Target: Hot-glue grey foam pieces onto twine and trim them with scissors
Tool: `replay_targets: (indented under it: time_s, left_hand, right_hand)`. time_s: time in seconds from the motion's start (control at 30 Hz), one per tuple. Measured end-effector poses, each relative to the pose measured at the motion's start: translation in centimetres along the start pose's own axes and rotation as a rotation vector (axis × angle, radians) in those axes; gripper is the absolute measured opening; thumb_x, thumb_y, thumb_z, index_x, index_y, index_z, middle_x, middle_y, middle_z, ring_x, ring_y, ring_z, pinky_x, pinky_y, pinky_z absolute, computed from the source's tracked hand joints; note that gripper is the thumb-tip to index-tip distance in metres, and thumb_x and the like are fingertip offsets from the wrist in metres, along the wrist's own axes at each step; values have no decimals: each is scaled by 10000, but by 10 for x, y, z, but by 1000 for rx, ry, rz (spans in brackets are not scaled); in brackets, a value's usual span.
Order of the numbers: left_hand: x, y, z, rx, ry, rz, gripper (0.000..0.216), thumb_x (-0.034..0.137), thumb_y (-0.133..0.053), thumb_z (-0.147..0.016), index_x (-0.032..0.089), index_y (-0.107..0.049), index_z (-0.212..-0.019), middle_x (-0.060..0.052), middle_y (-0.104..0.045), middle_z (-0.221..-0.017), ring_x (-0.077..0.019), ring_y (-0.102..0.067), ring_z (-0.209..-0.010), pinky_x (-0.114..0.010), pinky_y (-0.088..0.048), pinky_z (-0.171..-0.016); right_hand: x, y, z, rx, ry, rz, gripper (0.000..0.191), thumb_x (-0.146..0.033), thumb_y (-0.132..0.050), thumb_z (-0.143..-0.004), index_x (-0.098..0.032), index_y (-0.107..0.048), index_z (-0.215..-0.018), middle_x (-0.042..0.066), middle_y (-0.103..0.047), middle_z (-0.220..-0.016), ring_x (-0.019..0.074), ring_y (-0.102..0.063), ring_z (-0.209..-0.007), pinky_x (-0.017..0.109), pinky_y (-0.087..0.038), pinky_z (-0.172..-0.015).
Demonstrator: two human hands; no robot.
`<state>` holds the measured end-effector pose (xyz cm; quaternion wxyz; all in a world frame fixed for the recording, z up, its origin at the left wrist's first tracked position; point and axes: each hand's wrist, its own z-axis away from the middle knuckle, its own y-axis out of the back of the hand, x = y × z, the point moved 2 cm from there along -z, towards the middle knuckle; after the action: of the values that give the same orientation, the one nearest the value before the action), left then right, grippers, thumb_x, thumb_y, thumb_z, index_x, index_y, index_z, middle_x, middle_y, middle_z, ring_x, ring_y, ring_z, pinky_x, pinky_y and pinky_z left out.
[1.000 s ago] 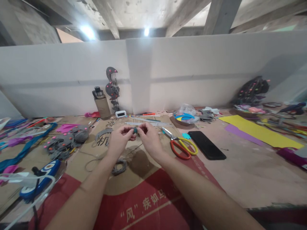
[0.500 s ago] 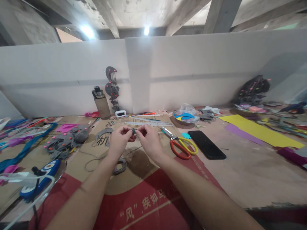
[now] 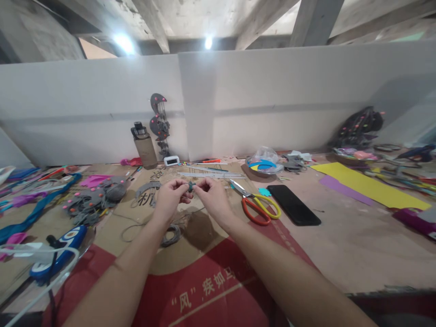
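Between my fingertips is a small dark green-grey piece [image 3: 190,186], too small to make out fully. My left hand [image 3: 173,195] pinches it from the left, its fingers curled. From the right, my right hand [image 3: 210,194] closes thumb and forefinger at its other side. Both hands are raised over the cardboard sheet [image 3: 184,259]. Below them lies a coil of grey cord [image 3: 171,236], with a loose strand trailing left. Just right of my right hand, scissors [image 3: 256,206] with one red and one yellow handle lie partly open.
A black phone [image 3: 293,205] lies beyond the scissors. Grey felt pieces with pink dots [image 3: 95,197] and a blue-and-white tool [image 3: 59,254] sit left. A bottle [image 3: 146,150], white timer [image 3: 171,161] and plastic-wrapped bowl [image 3: 264,167] stand near the white wall. Yellow sheet [image 3: 371,184] lies right.
Both hands stay in nearly the same place, with the fingers shifting slightly around the small piece. A little more of its dark green surface shows between them now.
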<state>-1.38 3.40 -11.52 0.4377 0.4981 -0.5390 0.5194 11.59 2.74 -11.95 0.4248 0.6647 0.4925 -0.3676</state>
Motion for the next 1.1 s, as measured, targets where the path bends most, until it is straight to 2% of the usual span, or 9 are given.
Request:
replay_targets:
  time_s: [0.23, 0.67, 0.77, 0.87, 0.97, 1.1]
  left_hand:
    - [-1, 0, -1, -60, 57, 61, 232, 250, -726, -577, 131, -577, -709, 3, -585, -565, -91, -558, -483, -183, -432, -428]
    - [-3, 1, -2, -52, -61, -171, 187, 291, -661, -654, 143, -577, -733, 23, -540, -534, -78, -473, -452, -183, -374, -401]
    - [-3, 2, -2, -84, -62, -196, 181, 296, -648, -670, 150, -567, -740, 32, -525, -505, -73, -451, -425, -183, -356, -397]
    - [-4, 3, -3, -132, -52, -204, 173, 298, -635, -689, 152, -556, -737, 39, -510, -488, -66, -429, -405, -180, -336, -388]
    - [-7, 3, -5, -187, 4, -178, 175, 296, -635, -697, 147, -555, -742, 40, -505, -485, -61, -420, -393, -179, -329, -385]
    - [-10, 3, -6, -247, 99, -86, 201, 290, -666, -685, 131, -579, -772, 30, -528, -526, -52, -438, -416, -173, -350, -409]
  right_hand:
    - [2, 1, 1, -15, -4, -4, 108, -264, -543, -707, -177, -541, -644, -26, -542, -601, 115, -483, -580, 235, -356, -545]
    - [17, 0, -8, -51, -151, -133, 177, -324, -601, -653, -164, -531, -628, -34, -521, -606, 97, -446, -573, 232, -347, -556]
    - [18, 1, -8, -24, -155, -139, 196, -325, -618, -642, -166, -565, -743, -48, -498, -602, 96, -442, -567, 222, -332, -536]
    - [16, 1, -8, -62, -140, -141, 264, -315, -602, -654, -168, -608, -874, -58, -477, -581, 94, -420, -541, 221, -309, -517]
    - [16, 1, -8, -113, -131, -145, 202, -298, -575, -659, -146, -635, -777, -18, -547, -627, 102, -450, -578, 233, -338, -559]
    - [17, 2, -8, -82, -178, -146, 158, -279, -565, -635, -143, -610, -701, -9, -566, -634, 105, -460, -585, 238, -355, -582]
